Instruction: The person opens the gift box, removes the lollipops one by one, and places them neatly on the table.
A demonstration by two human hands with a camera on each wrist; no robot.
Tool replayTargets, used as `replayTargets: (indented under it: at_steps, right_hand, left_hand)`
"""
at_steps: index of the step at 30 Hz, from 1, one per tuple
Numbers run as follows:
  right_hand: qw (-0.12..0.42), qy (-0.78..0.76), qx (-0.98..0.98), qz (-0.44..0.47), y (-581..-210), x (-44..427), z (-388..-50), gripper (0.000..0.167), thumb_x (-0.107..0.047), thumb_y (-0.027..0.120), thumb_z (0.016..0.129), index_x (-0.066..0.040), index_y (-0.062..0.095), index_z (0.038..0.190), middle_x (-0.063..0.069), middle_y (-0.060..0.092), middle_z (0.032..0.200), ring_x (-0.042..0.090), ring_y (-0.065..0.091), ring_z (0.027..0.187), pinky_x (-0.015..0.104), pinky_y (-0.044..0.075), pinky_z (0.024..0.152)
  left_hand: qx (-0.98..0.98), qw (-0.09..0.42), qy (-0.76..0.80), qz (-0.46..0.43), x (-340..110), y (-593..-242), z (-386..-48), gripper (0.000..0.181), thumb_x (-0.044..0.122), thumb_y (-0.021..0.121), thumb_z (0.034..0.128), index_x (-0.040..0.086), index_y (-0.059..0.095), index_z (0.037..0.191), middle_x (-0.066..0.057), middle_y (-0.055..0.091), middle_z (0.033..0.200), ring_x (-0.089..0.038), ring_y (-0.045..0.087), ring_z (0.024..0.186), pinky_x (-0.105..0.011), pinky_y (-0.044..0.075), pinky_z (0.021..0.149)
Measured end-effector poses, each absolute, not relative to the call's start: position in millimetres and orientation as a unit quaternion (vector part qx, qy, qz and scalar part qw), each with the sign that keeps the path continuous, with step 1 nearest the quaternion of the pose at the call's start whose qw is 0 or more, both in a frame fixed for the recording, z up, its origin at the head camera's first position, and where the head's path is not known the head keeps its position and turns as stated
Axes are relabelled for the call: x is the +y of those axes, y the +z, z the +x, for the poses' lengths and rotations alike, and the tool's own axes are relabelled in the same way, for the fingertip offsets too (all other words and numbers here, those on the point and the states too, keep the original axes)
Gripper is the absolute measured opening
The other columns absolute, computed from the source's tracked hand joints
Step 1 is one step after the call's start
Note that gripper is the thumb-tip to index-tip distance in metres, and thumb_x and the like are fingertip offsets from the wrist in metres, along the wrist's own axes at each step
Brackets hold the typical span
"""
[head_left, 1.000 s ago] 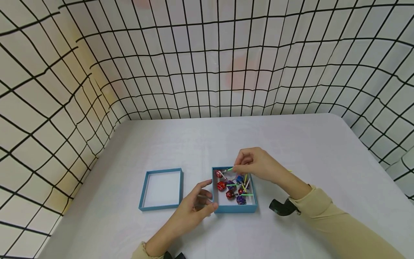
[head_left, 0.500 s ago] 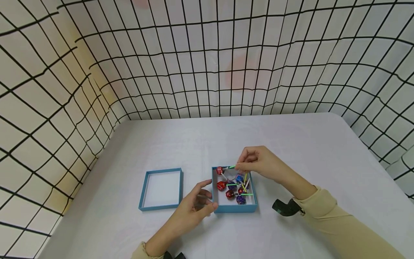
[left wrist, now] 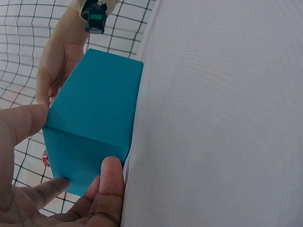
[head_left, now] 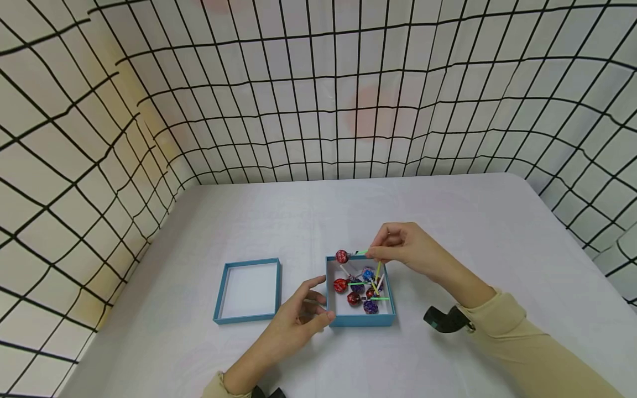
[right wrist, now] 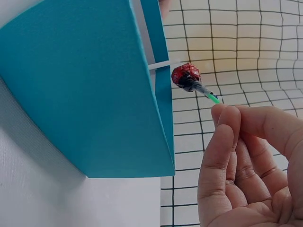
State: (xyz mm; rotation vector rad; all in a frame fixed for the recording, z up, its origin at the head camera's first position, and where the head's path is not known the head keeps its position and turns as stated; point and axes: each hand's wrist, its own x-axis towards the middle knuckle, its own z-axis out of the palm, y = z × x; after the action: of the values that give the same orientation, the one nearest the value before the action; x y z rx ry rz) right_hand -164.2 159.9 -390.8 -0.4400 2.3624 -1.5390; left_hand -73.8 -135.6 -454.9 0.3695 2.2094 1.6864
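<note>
- Plainly, our right hand (head_left: 405, 247) pinches a red lollipop (head_left: 342, 256) by its stick, just left of that hand.
- Our left hand (head_left: 301, 317), loosely spread, touches the blue box (head_left: 362, 320) to its right.

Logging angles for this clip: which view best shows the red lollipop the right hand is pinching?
The right wrist view: the red lollipop appears large, with its wrapped head and part of its green stick unobstructed. The head view shows it small, just above the box; the left wrist view, only red bits I can't identify.
</note>
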Motion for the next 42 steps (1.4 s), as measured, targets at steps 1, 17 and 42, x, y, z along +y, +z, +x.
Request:
replayTargets:
  at_steps: [1,17,42]
  right_hand:
    - [0.143,-0.534,0.819,-0.151,-390.7,160.7,-164.1,0.020,-0.021,0.078,0.100,-0.003,0.071,0.102,0.019,0.081,0.103,0.023,0.075,0.090,0.040,0.065,0.088]
    - [0.139,-0.535,0.824,-0.124,-389.5,176.3,-162.0,0.023,-0.028,0.080,0.099,-0.008,0.071,0.103,0.012,0.081,0.098,0.027,0.071,0.090,0.028,0.043,0.057]
    - [0.123,-0.569,0.803,-0.123,-400.0,242.3,-143.5,0.019,-0.018,0.073,0.104,0.000,0.066,0.107,0.007,0.081,0.097,0.020,0.074,0.091,0.024,0.063,0.085]
  left_hand:
    - [0.777,0.168,0.593,0.130,-135.7,-455.0,-73.8,0.068,0.023,0.074,0.1038,0.017,0.042,0.163,-0.020,0.061,0.132,-0.021,0.065,0.107,-0.021,0.060,0.081]
    - [0.774,0.170,0.595,0.133,-136.0,-455.2,-73.9,0.068,0.023,0.074,0.1040,0.016,0.041,0.163,-0.020,0.060,0.133,-0.021,0.064,0.107,-0.021,0.060,0.081]
    - [0.776,0.169,0.593,0.132,-135.9,-454.7,-73.7,0.068,0.024,0.074,0.1041,0.017,0.041,0.163,-0.019,0.060,0.133,-0.021,0.064,0.107,-0.021,0.060,0.081]
